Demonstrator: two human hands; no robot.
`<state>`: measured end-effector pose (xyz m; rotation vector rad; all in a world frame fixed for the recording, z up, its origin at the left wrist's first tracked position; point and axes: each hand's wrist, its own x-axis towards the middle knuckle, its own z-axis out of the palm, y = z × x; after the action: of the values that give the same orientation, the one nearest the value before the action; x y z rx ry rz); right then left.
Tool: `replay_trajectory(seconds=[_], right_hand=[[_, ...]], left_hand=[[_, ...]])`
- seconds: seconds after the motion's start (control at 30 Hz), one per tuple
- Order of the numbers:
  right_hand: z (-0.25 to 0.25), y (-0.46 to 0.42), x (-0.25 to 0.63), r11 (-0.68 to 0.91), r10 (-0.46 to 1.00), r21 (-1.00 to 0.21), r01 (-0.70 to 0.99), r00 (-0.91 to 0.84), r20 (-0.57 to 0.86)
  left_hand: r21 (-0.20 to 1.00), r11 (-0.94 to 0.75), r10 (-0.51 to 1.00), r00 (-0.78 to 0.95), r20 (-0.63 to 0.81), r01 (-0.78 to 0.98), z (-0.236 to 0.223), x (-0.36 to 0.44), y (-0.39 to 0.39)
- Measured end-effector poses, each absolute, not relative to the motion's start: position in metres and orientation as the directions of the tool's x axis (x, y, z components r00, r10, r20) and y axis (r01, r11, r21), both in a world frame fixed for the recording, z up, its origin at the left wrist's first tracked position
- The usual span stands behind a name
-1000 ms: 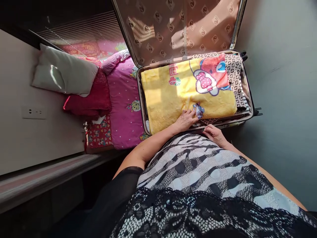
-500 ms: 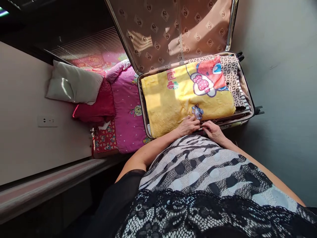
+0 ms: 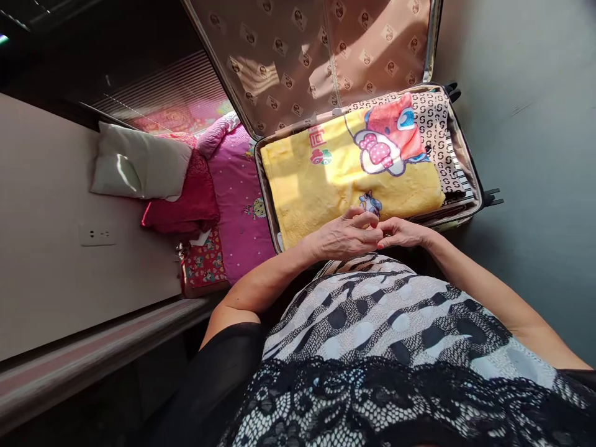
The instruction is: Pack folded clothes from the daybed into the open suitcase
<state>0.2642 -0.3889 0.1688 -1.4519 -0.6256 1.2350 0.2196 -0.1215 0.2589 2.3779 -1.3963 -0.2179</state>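
Yellow plush blanket (image 3: pixel 305 183), folded rect., w/ hands (image 3: pixel 344 237) (image 3: pixel 404 233) curled nr. it, grip unclear.

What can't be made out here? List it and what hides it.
In the head view:
Suitcase lid: top cut off by the upper edge.
Most things under the yellow blanket: it covers them.
Whether left hand or right hand holds something small: their fingers overlap there.

1. Before the left hand (image 3: pixel 342 241) and right hand (image 3: pixel 404 232): a blanket (image 3: pixel 302 186), in a suitcase (image 3: pixel 465 149).
2. Farther ahead, behind the blanket: the lid (image 3: pixel 288 56).
3. Ahead-right of the 2 hands: a cloth (image 3: pixel 435 130), partly under the blanket.
4. Left of them: a quilt (image 3: pixel 237 217); farther left, a pillow (image 3: pixel 144 161) on a cushion (image 3: pixel 186 211).
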Motion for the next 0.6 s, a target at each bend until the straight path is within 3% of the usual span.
replay_trajectory(seconds=[0.27,0.4,0.47,0.6], right_hand=[[0.173,-0.368,0.256,-0.181,0.862,-0.949,-0.258,0.424,-0.279],[0.176,-0.362,0.250,-0.190,0.804,-0.973,-0.128,0.549,-0.229],[0.176,-0.358,0.247,-0.202,0.774,-0.977,-0.061,0.601,-0.198],[0.169,-0.353,0.247,-0.188,0.737,-0.981,-0.051,0.653,-0.175]], left_hand=[[0.414,-0.467,-0.841,0.537,0.064,-0.781,0.245,0.233,-0.116],[0.425,-0.531,-0.768,0.628,0.124,-0.733,0.233,0.246,-0.117],[0.442,-0.614,-0.700,0.710,0.079,-0.655,0.230,0.252,-0.121],[0.497,-0.776,-0.514,0.846,-0.142,-0.388,0.234,0.261,-0.135]])
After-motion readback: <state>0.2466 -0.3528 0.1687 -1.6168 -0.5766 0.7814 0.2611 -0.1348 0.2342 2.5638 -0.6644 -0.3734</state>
